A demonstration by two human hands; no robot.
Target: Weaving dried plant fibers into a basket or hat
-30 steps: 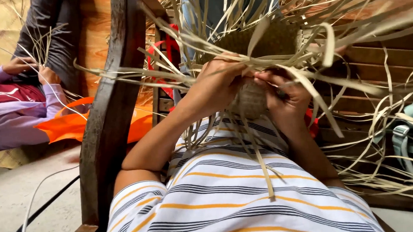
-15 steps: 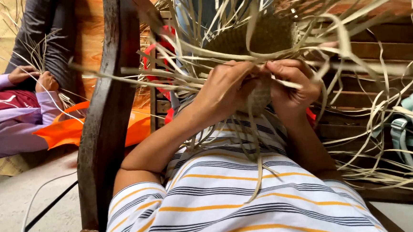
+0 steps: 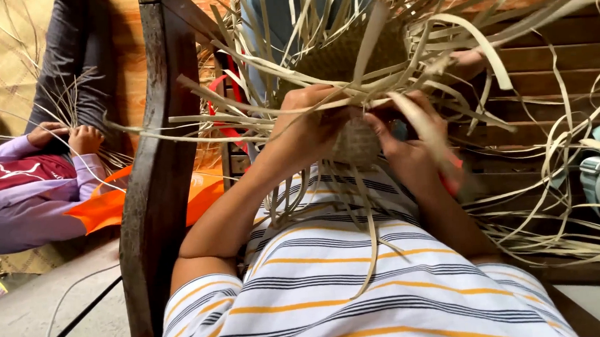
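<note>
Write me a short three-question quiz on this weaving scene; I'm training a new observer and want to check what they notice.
1. True or false: both the left hand and the right hand grip the woven piece.
2. What stands left of the left arm? A) dark wooden post B) metal ladder
3. What fans out from the woven piece?

Key: 1 true. 2 A. 3 loose pale strips.
</note>
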